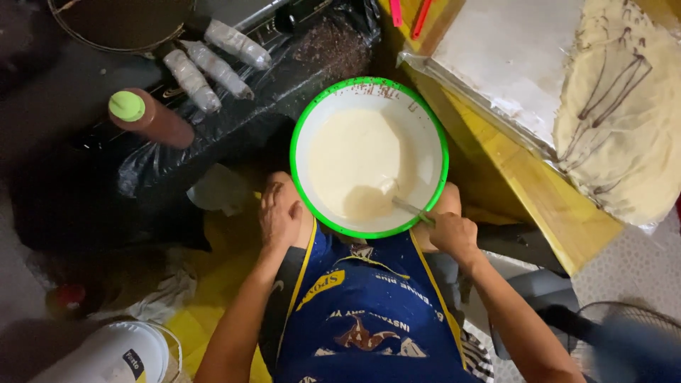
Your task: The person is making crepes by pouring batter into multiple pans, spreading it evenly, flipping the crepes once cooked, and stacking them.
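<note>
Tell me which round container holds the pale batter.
The green-rimmed white bowl on the person's lap; the dark pan at top left and white bucket show none.

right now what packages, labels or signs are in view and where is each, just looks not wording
Squeeze bottle: upper left, lying tilted, brown with green cap.
White tub: bottom left corner, round, small dark label on its side.
Wrapped rolls: top, three pale cylinders on black plastic.
Apron: blue with yellow trim, printed logos.

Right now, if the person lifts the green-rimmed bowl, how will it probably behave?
The green-rimmed bowl likely feels heavy, since pale batter fills much of it. The batter may slosh if tilted. It probably tips easily, resting on the knees while the right hand holds a spoon.
</note>
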